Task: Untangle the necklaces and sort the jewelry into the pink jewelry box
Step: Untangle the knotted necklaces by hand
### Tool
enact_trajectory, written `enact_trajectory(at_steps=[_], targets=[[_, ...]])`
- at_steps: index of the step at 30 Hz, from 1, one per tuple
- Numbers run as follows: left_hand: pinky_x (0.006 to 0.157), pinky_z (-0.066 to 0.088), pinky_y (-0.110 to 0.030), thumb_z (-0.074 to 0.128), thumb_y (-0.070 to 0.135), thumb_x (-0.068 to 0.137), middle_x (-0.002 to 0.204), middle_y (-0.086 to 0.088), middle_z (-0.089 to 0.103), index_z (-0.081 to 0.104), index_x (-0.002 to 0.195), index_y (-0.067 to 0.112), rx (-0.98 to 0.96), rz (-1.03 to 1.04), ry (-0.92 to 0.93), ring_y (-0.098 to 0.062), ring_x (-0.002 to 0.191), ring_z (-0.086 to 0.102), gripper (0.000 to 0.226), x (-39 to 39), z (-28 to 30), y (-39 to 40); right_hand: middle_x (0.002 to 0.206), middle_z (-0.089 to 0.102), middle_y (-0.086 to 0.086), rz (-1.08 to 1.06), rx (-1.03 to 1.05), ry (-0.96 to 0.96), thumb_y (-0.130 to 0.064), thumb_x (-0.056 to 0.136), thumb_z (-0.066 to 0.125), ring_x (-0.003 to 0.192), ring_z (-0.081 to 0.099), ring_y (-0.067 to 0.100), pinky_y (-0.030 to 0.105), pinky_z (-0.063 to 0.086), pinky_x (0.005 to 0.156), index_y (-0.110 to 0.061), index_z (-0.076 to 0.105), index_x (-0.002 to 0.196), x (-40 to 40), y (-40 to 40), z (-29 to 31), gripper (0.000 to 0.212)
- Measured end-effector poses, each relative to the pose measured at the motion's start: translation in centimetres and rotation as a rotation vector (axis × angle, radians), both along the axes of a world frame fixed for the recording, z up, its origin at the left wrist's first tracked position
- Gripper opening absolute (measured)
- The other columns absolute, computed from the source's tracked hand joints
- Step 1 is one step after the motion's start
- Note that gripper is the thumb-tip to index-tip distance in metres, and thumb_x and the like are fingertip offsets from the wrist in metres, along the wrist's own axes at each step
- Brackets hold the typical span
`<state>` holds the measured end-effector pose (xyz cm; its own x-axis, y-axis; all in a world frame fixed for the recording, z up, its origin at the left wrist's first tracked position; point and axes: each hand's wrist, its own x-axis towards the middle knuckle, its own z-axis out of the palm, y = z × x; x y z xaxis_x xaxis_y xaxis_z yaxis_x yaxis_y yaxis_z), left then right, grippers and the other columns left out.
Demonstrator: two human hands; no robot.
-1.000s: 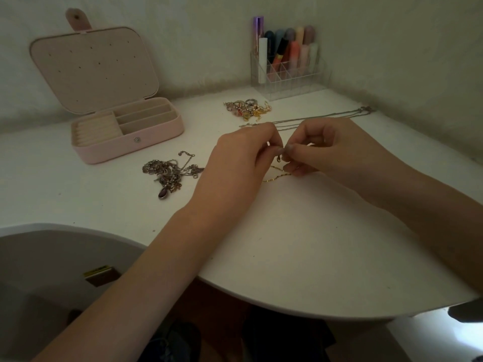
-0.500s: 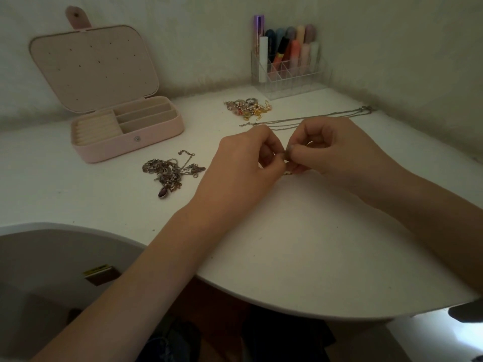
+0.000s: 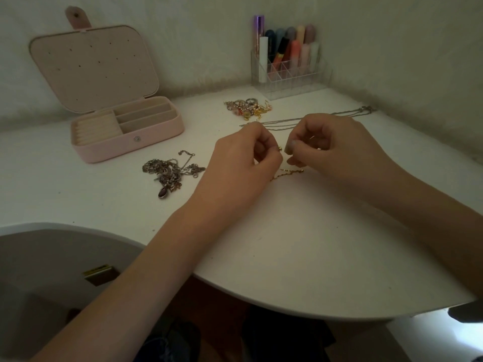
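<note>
My left hand and my right hand meet over the middle of the white table, each pinching an end of a thin gold chain whose slack lies on the table below them. A tangle of silver necklaces with a dark oval pendant lies to the left. Straightened silver chains stretch behind my hands. A heap of rings and gold earrings sits further back. The pink jewelry box stands open at the back left, its compartments bare.
A clear acrylic organizer with lipsticks and pens stands against the back wall. The table's curved front edge runs below my forearms. A grey surface with a small brass hinge lies lower left.
My fingertips, pressed together half a second ago, have drawn slightly apart, and a short length of gold chain now shows on the table beneath them.
</note>
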<state>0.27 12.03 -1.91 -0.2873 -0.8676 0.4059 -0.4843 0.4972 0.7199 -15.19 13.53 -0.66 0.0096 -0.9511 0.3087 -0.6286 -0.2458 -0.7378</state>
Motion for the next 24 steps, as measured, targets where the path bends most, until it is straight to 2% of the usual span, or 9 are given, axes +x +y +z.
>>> enact_trajectory(at_steps=[4, 8, 12, 18, 24], targets=[[0.055, 0.04, -0.012, 0.057, 0.017, 0.088, 0.072, 0.006, 0.059, 0.058, 0.081, 0.019, -0.002, 0.011, 0.005, 0.0, 0.059, 0.05, 0.007, 0.1, -0.02, -0.13, 0.086, 0.073, -0.001, 0.06, 0.118, -0.188, -0.015, 0.092, 0.06, 0.074, 0.07, 0.008, 0.024, 0.058, 0.075, -0.012, 0.07, 0.091, -0.16, -0.14, 0.11, 0.011], [0.054, 0.038, -0.011, 0.057, 0.016, 0.088, 0.068, 0.009, 0.056, 0.057, 0.081, 0.019, -0.014, 0.014, 0.0, 0.001, 0.057, 0.05, 0.008, 0.12, 0.03, -0.16, 0.078, 0.073, 0.003, 0.129, 0.185, -0.311, -0.016, 0.087, 0.065, 0.071, 0.068, 0.008, 0.02, 0.057, 0.072, -0.008, 0.071, 0.089, -0.14, 0.02, 0.1, 0.01], [0.053, 0.037, -0.008, 0.058, 0.016, 0.088, 0.067, 0.012, 0.055, 0.056, 0.081, 0.02, -0.017, 0.005, -0.01, 0.004, 0.057, 0.051, 0.009, 0.04, 0.06, -0.07, 0.072, 0.071, 0.007, 0.107, 0.136, -0.274, -0.008, 0.085, 0.067, 0.064, 0.065, 0.008, 0.018, 0.054, 0.067, -0.006, 0.071, 0.084, 0.06, 0.04, 0.01, 0.004], [0.054, 0.038, -0.008, 0.059, 0.016, 0.088, 0.068, 0.012, 0.055, 0.056, 0.081, 0.021, -0.011, -0.008, -0.033, 0.006, 0.058, 0.05, 0.01, -0.03, 0.05, -0.06, 0.07, 0.07, 0.005, 0.048, 0.033, -0.163, -0.007, 0.08, 0.067, 0.064, 0.064, 0.012, 0.029, 0.052, 0.068, -0.014, 0.069, 0.074, 0.13, 0.03, -0.13, 0.009], [0.054, 0.038, -0.009, 0.059, 0.017, 0.088, 0.068, 0.011, 0.056, 0.057, 0.081, 0.02, -0.002, -0.008, -0.03, 0.004, 0.058, 0.05, 0.008, -0.08, -0.03, -0.05, 0.071, 0.07, 0.004, 0.048, 0.026, -0.142, -0.009, 0.079, 0.066, 0.065, 0.062, 0.012, 0.028, 0.049, 0.066, -0.015, 0.068, 0.072, 0.12, 0.06, -0.12, 0.009]])
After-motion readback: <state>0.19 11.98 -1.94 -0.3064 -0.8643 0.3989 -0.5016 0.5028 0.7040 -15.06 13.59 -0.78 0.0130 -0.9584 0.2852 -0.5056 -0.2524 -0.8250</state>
